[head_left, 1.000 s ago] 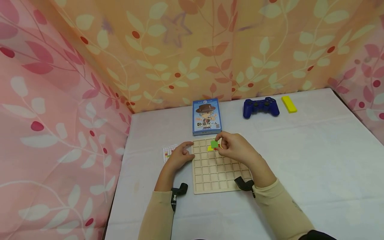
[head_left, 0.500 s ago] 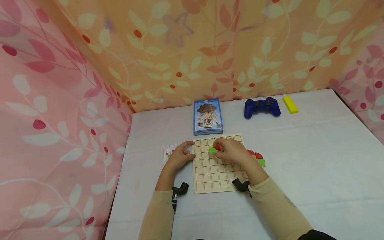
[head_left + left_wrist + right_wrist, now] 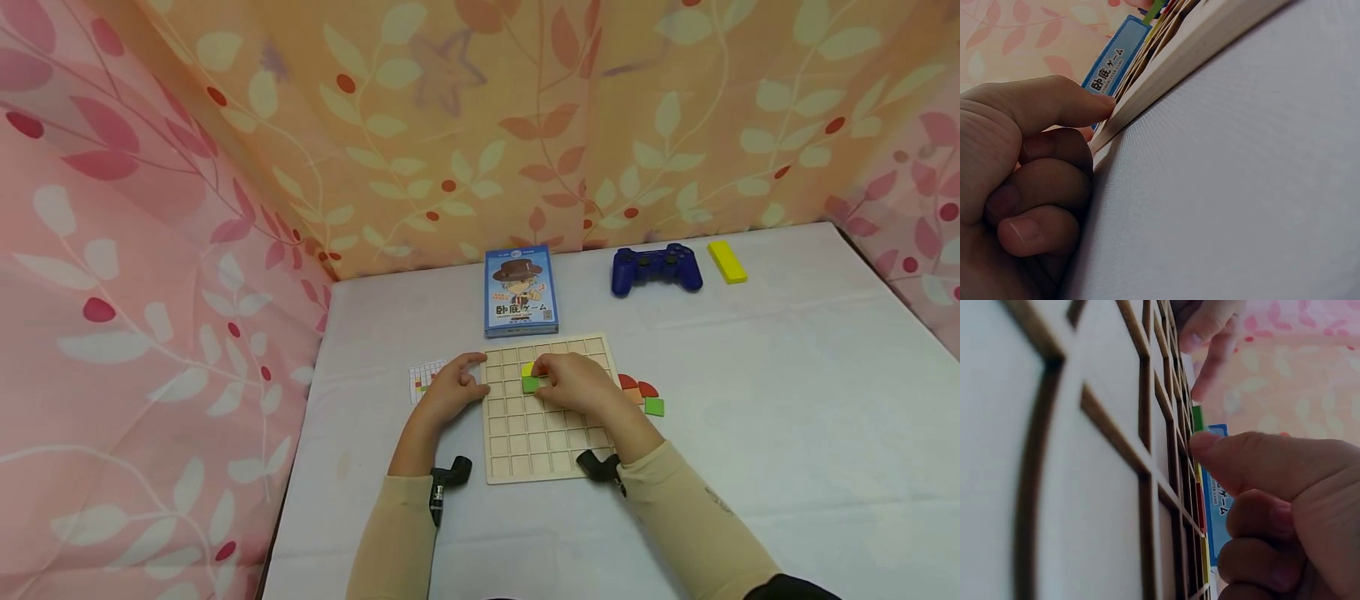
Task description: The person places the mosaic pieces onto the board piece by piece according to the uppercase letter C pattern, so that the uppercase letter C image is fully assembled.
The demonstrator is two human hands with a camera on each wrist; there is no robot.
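Well in from the counter's [image 3: 360,333] left and far edges, with broad cloth [image 3: 795,400] rightward, the near-square board [image 3: 534,442] lies parallel to the far edge. The left hand [image 3: 452,388], thumb and forefinger spread, touches its left side; the right hand [image 3: 579,383] pinches the square green tile [image 3: 529,386], possibly flat in its cell, on the near side of the yellow tile [image 3: 527,369].

In your head view, the light is soft and even, with only faint shadows on the cloth [image 3: 772,433]. Your wrist views are dimmer; in the right one, the board [image 3: 1097,531] at left is blurred, and the curtain [image 3: 1297,381] at upper right looks hazy.
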